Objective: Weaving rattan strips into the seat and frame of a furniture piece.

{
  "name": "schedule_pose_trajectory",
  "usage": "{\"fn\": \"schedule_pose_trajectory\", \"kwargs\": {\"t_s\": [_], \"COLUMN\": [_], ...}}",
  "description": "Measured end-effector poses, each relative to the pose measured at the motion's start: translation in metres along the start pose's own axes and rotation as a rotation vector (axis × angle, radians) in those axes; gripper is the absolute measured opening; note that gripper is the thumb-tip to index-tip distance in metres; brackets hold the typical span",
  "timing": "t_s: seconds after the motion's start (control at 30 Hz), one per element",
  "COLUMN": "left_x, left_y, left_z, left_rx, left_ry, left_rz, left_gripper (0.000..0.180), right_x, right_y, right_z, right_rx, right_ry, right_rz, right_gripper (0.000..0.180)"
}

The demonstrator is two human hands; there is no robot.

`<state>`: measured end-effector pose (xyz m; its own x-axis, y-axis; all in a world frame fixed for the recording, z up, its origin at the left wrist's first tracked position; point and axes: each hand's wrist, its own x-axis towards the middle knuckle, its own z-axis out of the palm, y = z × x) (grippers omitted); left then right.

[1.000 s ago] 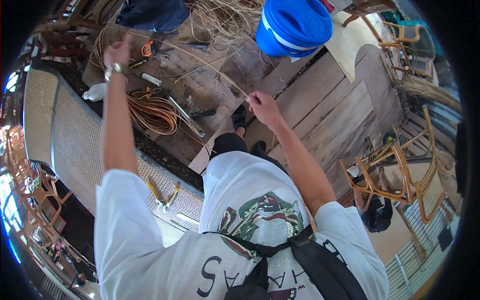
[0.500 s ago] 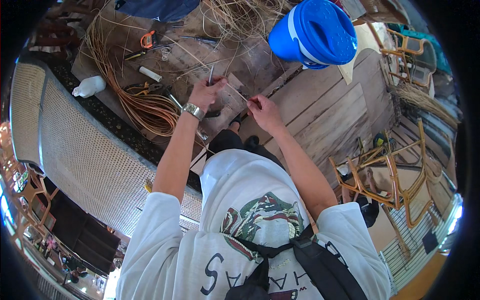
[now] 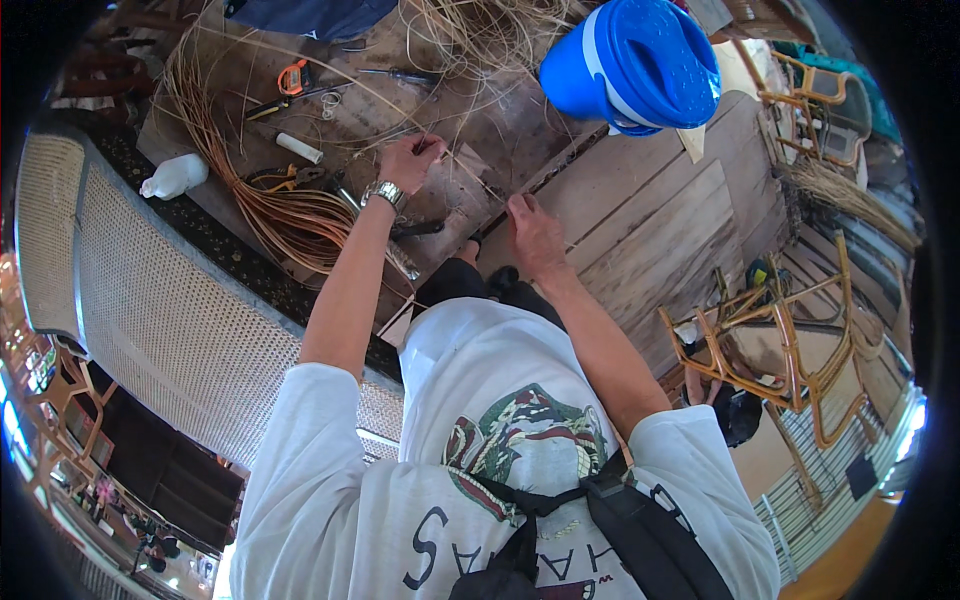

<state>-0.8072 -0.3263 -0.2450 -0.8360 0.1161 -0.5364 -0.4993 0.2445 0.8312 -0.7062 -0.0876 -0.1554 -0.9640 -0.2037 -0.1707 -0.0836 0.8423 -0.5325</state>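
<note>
A long thin cane strip (image 3: pixel 470 173) runs from the far left of the work surface to both of my hands. My left hand (image 3: pixel 408 165), with a metal watch on the wrist, is closed on it with bent fingers. What else may be in that palm is hidden. Nearer to me and to the right, my right hand (image 3: pixel 537 237) pinches the strip between thumb and fingers. Left of my left hand lies a bundle of brown cane strands (image 3: pixel 285 220). Pliers (image 3: pixel 290 178) with dark and yellow handles rest beside the bundle.
A blue lidded bucket (image 3: pixel 630 65) stands far right. An orange tape measure (image 3: pixel 294 78), a screwdriver (image 3: pixel 400 74), a white tube (image 3: pixel 298 148) and a white bottle (image 3: pixel 176 176) lie about. Loose cane (image 3: pixel 480 40) tangles at the back. A woven cane panel (image 3: pixel 170 270) borders the left, a rattan frame (image 3: pixel 790 340) the right.
My right hand has moved right and slightly nearer to me. My left hand has shifted a little left and away, and the metal tool that stuck up from it no longer shows.
</note>
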Motion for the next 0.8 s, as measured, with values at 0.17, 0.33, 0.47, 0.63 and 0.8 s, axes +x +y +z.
{"fn": "schedule_pose_trajectory", "kwargs": {"t_s": [0.17,0.33,0.47,0.63,0.8], "left_x": [-0.001,0.008,0.023,0.032,0.02], "left_y": [0.005,0.019,0.021,0.034,0.043], "left_z": [-0.005,-0.016,-0.032,-0.05,-0.057], "left_rx": [0.127,0.428,0.455,0.537,0.646], "left_ry": [0.197,0.369,0.442,0.523,0.547], "left_rz": [-0.033,-0.047,-0.06,-0.146,-0.038], "left_gripper": [0.028,0.031,0.033,0.03,0.039], "right_x": [0.0,-0.003,-0.005,-0.011,-0.005], "right_y": [0.003,0.009,0.011,0.019,0.022], "right_z": [0.007,0.017,0.018,0.023,0.023], "right_rx": [-0.04,-0.081,-0.19,-0.123,0.43], "right_ry": [0.013,-0.036,-0.046,-0.057,-0.092], "right_rz": [0.007,0.102,0.025,0.039,0.259], "right_gripper": [0.014,0.017,0.018,0.019,0.011]}}
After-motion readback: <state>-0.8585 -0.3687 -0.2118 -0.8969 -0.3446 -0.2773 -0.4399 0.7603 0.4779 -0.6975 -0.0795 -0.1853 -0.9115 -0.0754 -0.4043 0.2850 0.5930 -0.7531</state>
